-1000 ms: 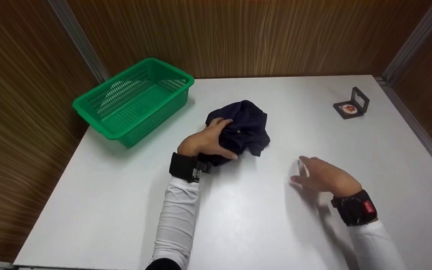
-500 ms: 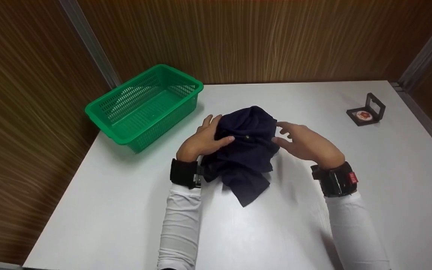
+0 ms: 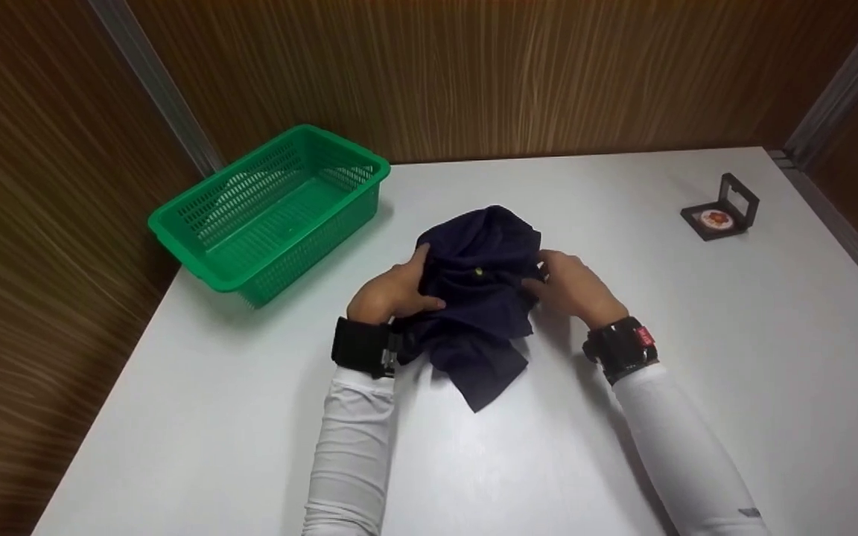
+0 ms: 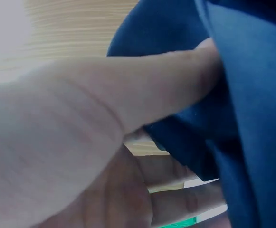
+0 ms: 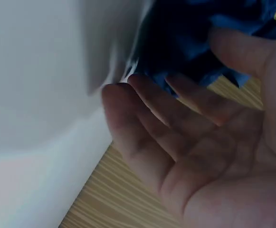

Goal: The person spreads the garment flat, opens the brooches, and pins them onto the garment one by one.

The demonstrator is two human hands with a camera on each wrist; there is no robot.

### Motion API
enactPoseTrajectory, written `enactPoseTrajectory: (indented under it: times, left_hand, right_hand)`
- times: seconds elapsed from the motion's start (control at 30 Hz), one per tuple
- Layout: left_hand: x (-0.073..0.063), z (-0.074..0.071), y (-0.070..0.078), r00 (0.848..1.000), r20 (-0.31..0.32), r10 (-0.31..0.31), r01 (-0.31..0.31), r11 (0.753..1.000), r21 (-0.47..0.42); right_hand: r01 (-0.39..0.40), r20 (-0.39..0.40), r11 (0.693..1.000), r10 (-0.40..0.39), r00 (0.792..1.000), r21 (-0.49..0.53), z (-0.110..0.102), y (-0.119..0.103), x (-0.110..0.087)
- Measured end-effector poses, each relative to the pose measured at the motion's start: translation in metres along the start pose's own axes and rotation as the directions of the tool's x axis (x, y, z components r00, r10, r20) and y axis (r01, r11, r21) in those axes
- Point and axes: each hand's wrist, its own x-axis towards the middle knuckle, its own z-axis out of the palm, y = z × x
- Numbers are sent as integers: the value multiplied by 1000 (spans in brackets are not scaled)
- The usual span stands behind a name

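The green basket [image 3: 317,249] stands on the white table [image 3: 511,476], its far corner near the wood-grain wall [image 3: 474,74]. To the right of the basket and nearer to me is the dark blue cloth [image 3: 485,246], crumpled in loose folds, one pointed corner hanging my way and a small yellowish spot [image 3: 479,272] near its middle. My left hand [image 3: 395,290] is on the side of the cloth facing the basket, thumb well apart from the fingers; the thumb presses into a fold, and some fingertips are hidden behind the fabric. My right hand [image 3: 574,286] is on the side away from the basket, fingers loosely bent and parted, thumb touching the cloth; I cannot tell how firmly the fingertips meet its edge. Well to the right of the basket sits a small black case [image 3: 740,201], its lid raised, with a round red-and-white disc [image 3: 717,219] in it.
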Motion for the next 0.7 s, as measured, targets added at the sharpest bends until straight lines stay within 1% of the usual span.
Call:
enactPoseTrajectory:
  times: [0.1,0.23,0.4,0.47,0.57,0.63,0.7]
  left_hand:
    - [-1,2,-1,1000,-6,-2,2,1000,-2]
    - [-1,1,-3,1000,-9,9,-9,1000,-8]
    - [-5,-8,-9,999,-25,34,-33,999,39]
    - [-6,-12,-12,997,-40,64,-61,997,56]
    - [-9,-19,-19,989,-81,120,-116,992,58]
    - [-13,-23,-23,979,-123,161,-157,987,47]
    - [-18,-28,-26,968,-165,187,-184,982,38]
  right_hand:
    - [32,-44,999,-30,999,42,6,-1,2]
    - [60,-110,996,-52,993,67,6,-3,2]
    - [76,-190,992,-55,980,101,-1,0,1]
    - [68,-218,992,-43,975,105,-6,2,1]
    - [45,-258,992,-14,966,114,-14,5,0]
    - [32,-287,992,6,958,126,-20,6,-2]
    - [20,-324,991,24,946,131,-25,7,-4]
